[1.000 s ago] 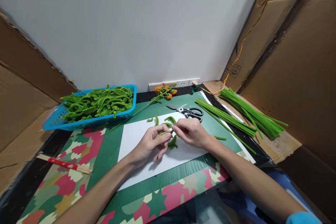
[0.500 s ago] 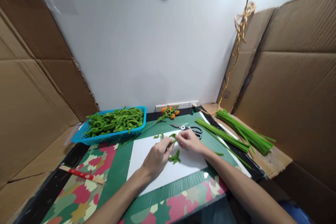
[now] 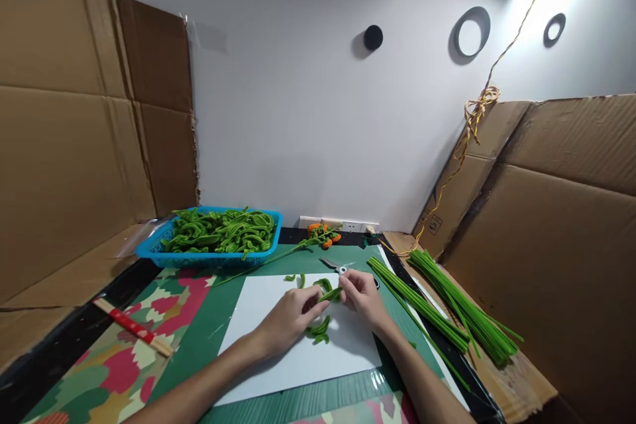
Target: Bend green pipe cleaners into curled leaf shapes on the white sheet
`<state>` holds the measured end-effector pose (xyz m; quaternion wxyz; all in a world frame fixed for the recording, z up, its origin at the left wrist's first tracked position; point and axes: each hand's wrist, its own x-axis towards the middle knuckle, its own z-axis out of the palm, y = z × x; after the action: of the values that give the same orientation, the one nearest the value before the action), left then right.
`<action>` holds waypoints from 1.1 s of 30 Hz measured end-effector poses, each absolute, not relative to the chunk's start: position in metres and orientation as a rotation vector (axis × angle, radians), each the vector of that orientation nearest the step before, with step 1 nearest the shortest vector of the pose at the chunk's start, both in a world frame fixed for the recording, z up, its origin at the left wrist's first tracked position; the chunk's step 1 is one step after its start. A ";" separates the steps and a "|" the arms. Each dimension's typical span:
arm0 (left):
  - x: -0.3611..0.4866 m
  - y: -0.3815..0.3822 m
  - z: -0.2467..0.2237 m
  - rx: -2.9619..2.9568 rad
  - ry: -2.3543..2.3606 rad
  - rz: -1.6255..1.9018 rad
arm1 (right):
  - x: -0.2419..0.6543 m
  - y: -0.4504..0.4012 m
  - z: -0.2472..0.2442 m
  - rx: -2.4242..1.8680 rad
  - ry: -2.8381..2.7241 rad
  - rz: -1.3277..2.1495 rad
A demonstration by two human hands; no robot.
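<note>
Fuzzy green piece (image 3: 329,295) held over white sheet (image 3: 342,352) by left hand (image 3: 293,315) and right hand (image 3: 364,293).
The left hand is curled nearly closed, thumb and fingers pinched on the piece; the right hand's fingertips are brought together at its other end. The sheet is laid on a green table covering (image 3: 298,399). Scissors (image 3: 342,269) are seen beyond it, a blue basket (image 3: 213,259) beyond and left, green stems (image 3: 422,305) to the right. The sheet is backed by a pale wall (image 3: 298,93) and flanked by cardboard panels (image 3: 59,152).
</note>
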<state>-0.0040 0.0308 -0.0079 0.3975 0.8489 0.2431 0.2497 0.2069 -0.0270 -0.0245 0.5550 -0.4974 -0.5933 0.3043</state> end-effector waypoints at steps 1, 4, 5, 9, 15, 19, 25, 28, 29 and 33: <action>-0.003 0.032 -0.008 2.069 0.589 0.632 | 0.206 -0.028 -0.025 -1.174 -1.417 0.735; -0.001 0.036 -0.010 1.976 0.553 0.610 | 0.203 -0.030 -0.024 -1.183 -1.454 0.752; 0.000 0.037 -0.011 1.964 0.549 0.607 | 0.203 -0.030 -0.023 -1.191 -1.459 0.739; 0.005 0.034 -0.013 1.759 0.529 0.609 | 0.202 -0.029 -0.023 -1.260 -1.432 0.581; 0.010 0.024 -0.013 1.486 0.557 0.573 | 0.191 -0.036 -0.022 -1.340 -1.417 0.323; 0.007 0.021 -0.018 1.387 0.572 0.547 | 0.189 -0.047 -0.022 -1.328 -1.450 0.347; 0.006 0.013 -0.014 1.359 0.554 0.530 | 0.185 -0.053 -0.024 -1.310 -1.433 0.567; 0.006 0.010 -0.010 1.392 0.545 0.542 | 0.179 -0.056 -0.021 -1.287 -1.382 0.622; 0.005 0.009 -0.009 1.426 0.520 0.558 | 0.177 -0.057 -0.020 -1.302 -1.405 0.561; 0.006 0.008 -0.008 1.591 0.545 0.618 | 0.178 -0.059 -0.018 -1.373 -1.493 0.372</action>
<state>0.0055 0.0077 -0.0080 0.6247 0.6934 0.2374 0.2694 0.1777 -0.0589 -0.0175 0.5140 -0.5711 -0.6210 0.1548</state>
